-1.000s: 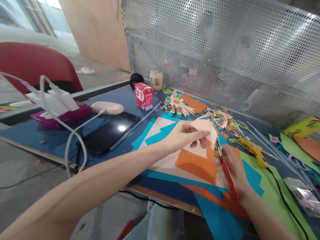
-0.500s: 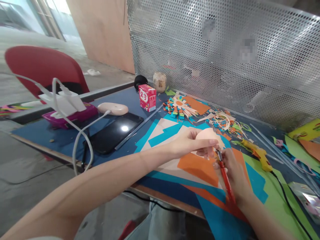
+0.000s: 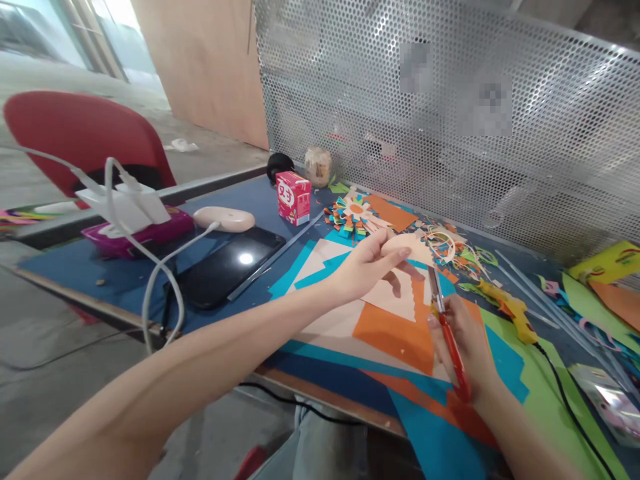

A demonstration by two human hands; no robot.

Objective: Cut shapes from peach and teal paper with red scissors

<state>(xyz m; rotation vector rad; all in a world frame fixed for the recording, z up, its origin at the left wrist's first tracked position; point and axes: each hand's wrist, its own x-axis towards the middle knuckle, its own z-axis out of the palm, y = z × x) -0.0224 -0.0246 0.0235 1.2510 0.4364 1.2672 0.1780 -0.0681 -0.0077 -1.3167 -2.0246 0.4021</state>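
My left hand (image 3: 367,267) pinches a pale peach piece of paper (image 3: 411,248) between thumb and fingers, above the layered sheets. The piece has a rounded outline with notches along its right side. My right hand (image 3: 467,340) is wrapped round red-handled scissors (image 3: 453,357). Their metal blades point up toward the paper's right edge, and the tips look close to it; whether they touch I cannot tell. Beneath both hands lie an orange sheet (image 3: 393,337) and peach and blue sheets. A fringed paper flower (image 3: 357,209) lies beyond my left hand.
Paper scraps (image 3: 445,243) lie behind the hands. At right are a yellow glue gun (image 3: 515,310) with a black cord and clear glue sticks (image 3: 543,293). A black phone (image 3: 230,267), a pink box (image 3: 293,198) and a purple power strip (image 3: 140,230) with white cables stand left. Perforated metal (image 3: 350,87) borders the back.
My left hand has lifted the peach paper up and slightly left. The scissor blades, earlier right at my left fingertips, now show more of their length, apart from the fingers.
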